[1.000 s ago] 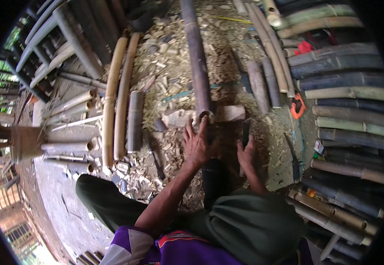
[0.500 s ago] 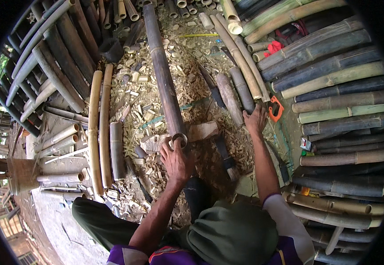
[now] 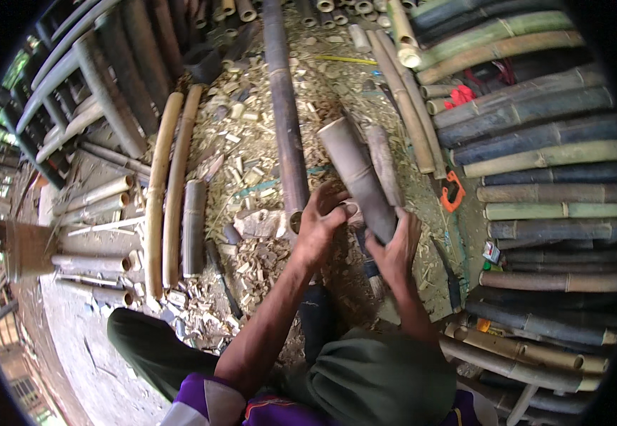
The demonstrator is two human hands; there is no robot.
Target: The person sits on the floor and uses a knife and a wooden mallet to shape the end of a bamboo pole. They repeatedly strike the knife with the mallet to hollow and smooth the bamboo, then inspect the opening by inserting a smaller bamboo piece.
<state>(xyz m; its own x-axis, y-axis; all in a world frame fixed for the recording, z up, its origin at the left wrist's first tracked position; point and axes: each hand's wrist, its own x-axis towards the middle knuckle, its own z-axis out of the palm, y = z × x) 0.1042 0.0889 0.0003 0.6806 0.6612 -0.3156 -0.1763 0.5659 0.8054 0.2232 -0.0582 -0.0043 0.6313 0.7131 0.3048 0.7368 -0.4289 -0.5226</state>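
A short dark bamboo section is lifted off the ground and tilted, its pale cut end away from me. My right hand grips its near end. Close to its left side is my left hand, fingers curved and apart, holding nothing that I can see. Just left of that hand, a long dark bamboo pole rests its hollow near end by a pale wooden block. A rough, weathered log piece lies partly behind the short section.
Wood chips cover the ground. An orange-handled saw lies at the right, near a dark-handled tool. Bamboo poles line the right side. Two pale poles and a short grey section lie left. A yellow tape is farther off.
My right hand has picked the short bamboo section up from the ground and brought it left. My left hand has come off the long pole's end toward the section. The view has shifted slightly.
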